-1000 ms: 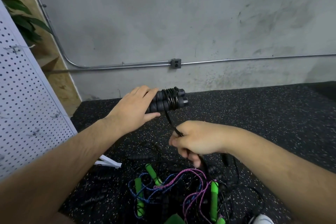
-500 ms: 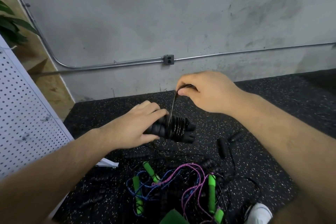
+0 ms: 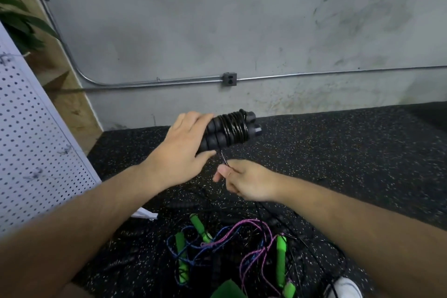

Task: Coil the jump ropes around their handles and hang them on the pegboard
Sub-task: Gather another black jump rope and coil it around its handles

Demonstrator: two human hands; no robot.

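At the far left stands the white pegboard [image 3: 29, 128]. Right of it, above the floor [image 3: 338, 152], your left hand [image 3: 179, 150] has its grip clenched round the paired black handles [image 3: 212, 139], with rope [image 3: 233, 128] coiled about them. Lower right, your right hand [image 3: 246, 180] pinches that rope's free strand. Tangled ropes [image 3: 280, 253] lie on the floor beneath.
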